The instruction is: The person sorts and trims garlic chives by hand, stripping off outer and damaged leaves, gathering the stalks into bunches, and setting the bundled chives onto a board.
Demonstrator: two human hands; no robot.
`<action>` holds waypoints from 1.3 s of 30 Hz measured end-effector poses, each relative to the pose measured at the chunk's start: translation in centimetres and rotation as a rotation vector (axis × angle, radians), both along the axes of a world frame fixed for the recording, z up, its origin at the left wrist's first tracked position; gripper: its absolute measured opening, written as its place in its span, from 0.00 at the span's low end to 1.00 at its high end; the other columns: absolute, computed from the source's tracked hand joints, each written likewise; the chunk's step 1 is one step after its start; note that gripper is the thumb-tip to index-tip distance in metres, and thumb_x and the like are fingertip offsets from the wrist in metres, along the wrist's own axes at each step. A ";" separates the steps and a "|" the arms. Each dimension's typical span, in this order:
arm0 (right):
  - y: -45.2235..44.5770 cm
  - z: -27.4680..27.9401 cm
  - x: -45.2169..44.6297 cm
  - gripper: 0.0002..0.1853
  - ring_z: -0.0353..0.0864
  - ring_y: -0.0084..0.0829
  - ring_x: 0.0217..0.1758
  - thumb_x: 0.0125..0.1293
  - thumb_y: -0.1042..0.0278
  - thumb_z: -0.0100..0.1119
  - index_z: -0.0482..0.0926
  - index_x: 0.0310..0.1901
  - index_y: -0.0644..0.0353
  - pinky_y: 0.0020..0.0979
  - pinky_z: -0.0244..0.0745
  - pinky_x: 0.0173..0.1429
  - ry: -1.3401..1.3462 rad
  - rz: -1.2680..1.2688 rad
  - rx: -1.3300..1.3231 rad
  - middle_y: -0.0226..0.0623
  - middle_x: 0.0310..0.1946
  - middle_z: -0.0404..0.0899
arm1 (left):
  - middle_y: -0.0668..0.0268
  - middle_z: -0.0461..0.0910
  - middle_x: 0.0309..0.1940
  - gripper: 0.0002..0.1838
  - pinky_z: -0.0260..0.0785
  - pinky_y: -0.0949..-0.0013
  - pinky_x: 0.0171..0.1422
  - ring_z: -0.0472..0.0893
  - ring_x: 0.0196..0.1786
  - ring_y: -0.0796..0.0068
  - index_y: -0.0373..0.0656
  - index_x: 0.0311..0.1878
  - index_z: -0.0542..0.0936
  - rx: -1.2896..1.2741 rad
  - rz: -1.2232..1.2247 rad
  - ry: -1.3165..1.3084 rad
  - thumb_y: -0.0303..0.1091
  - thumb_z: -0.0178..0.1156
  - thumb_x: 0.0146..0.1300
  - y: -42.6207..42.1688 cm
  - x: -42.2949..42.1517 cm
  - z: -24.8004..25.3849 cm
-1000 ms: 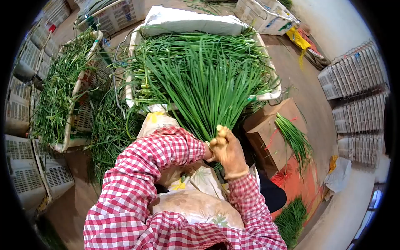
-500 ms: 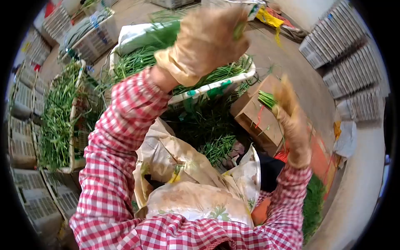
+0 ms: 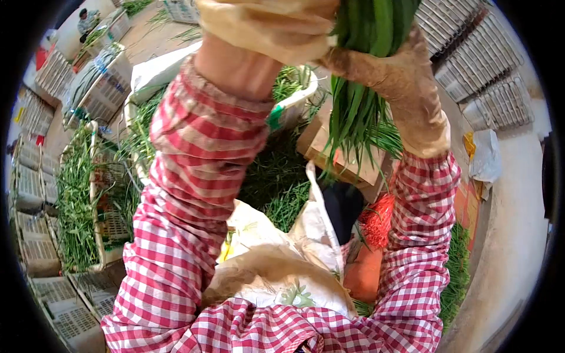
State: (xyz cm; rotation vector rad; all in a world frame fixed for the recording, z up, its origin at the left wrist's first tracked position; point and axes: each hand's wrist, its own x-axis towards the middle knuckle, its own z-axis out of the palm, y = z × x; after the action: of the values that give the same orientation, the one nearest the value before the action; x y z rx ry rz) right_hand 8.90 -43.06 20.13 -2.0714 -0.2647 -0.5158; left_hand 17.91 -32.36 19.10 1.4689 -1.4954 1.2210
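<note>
A bunch of long green stalks (image 3: 362,120) is raised at the top, its upper end cut off by the frame. My right hand (image 3: 409,88), in a stained tan glove, has its fingers wrapped round the bunch. Beside the bunch on the left is my left hand (image 3: 271,26), gloved too, very near the camera; its fingers are hidden or out of frame. Beneath the bunch stands a cardboard box (image 3: 318,138), and a tangle of red ties (image 3: 378,222) lies below the box.
A white basket (image 3: 297,100) with greens is partly hidden behind my left arm. Another basket (image 3: 94,200) of greens stands left. Crates are stacked at the right (image 3: 479,53) and the far left (image 3: 29,182). A person (image 3: 88,22) is in the far background. Cut greens (image 3: 288,206) lie beyond my apron.
The bunch on the box has been picked up and raised, with my right hand round it. Both hands have come close together at the top. The view has shifted right.
</note>
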 end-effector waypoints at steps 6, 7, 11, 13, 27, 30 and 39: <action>-9.1 -2.2 -3.6 0.38 0.80 0.31 0.51 0.48 0.67 0.70 0.64 0.62 0.56 0.31 0.76 0.54 -0.307 -0.276 -0.579 0.39 0.48 0.80 | 0.67 0.80 0.35 0.18 0.75 0.76 0.40 0.81 0.34 0.72 0.44 0.52 0.74 -0.042 -0.235 0.115 0.32 0.61 0.58 -5.9 2.1 -2.4; -10.8 -3.3 -4.0 0.38 0.81 0.32 0.51 0.49 0.66 0.69 0.64 0.63 0.56 0.31 0.76 0.54 -0.301 -0.299 -0.617 0.40 0.49 0.80 | 0.67 0.80 0.35 0.18 0.75 0.76 0.40 0.81 0.34 0.72 0.45 0.52 0.74 -0.053 -0.318 0.188 0.32 0.61 0.58 -6.8 2.8 -3.3; -16.6 -9.0 -5.7 0.37 0.81 0.39 0.48 0.47 0.71 0.65 0.66 0.62 0.54 0.35 0.75 0.52 0.163 -0.538 -0.820 0.45 0.47 0.78 | 0.67 0.80 0.41 0.11 0.73 0.72 0.50 0.80 0.42 0.73 0.42 0.48 0.78 -0.149 -0.864 1.340 0.27 0.55 0.63 -7.4 3.8 -9.8; -18.9 -12.1 -5.1 0.39 0.80 0.42 0.48 0.45 0.69 0.65 0.65 0.63 0.54 0.36 0.76 0.52 0.409 -0.629 -0.851 0.46 0.46 0.78 | 0.65 0.79 0.45 0.13 0.70 0.71 0.55 0.77 0.49 0.72 0.41 0.52 0.77 0.089 -0.731 1.722 0.33 0.55 0.65 -6.3 4.3 -16.1; -24.0 -28.2 1.8 0.51 0.63 0.49 0.66 0.41 0.55 0.70 0.56 0.69 0.52 0.44 0.65 0.64 0.880 -0.348 -1.192 0.50 0.65 0.59 | 0.59 0.56 0.69 0.34 0.44 0.42 0.68 0.56 0.70 0.61 0.50 0.70 0.56 1.079 0.019 0.529 0.52 0.47 0.64 -11.2 -4.2 -36.8; -24.6 -29.2 2.2 0.62 0.47 0.54 0.73 0.37 0.48 0.72 0.41 0.73 0.46 0.53 0.50 0.71 0.916 -0.359 -1.131 0.47 0.72 0.41 | 0.59 0.56 0.69 0.34 0.44 0.44 0.68 0.57 0.70 0.62 0.51 0.70 0.56 1.086 -0.006 0.549 0.52 0.47 0.63 -11.0 -4.0 -36.7; -24.6 -32.5 1.0 0.59 0.74 0.43 0.51 0.37 0.56 0.71 0.44 0.72 0.51 0.45 0.68 0.58 0.884 -0.417 -0.848 0.43 0.47 0.72 | 0.60 0.58 0.68 0.34 0.43 0.45 0.67 0.58 0.69 0.62 0.51 0.69 0.58 1.063 0.040 0.500 0.53 0.48 0.63 -11.2 -4.2 -37.3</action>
State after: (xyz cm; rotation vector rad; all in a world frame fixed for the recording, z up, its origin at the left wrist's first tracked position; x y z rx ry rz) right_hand 9.92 -67.66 -12.32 -2.9620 0.5815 0.3993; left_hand 13.75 -43.52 -18.18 2.2311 -1.8077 -0.0703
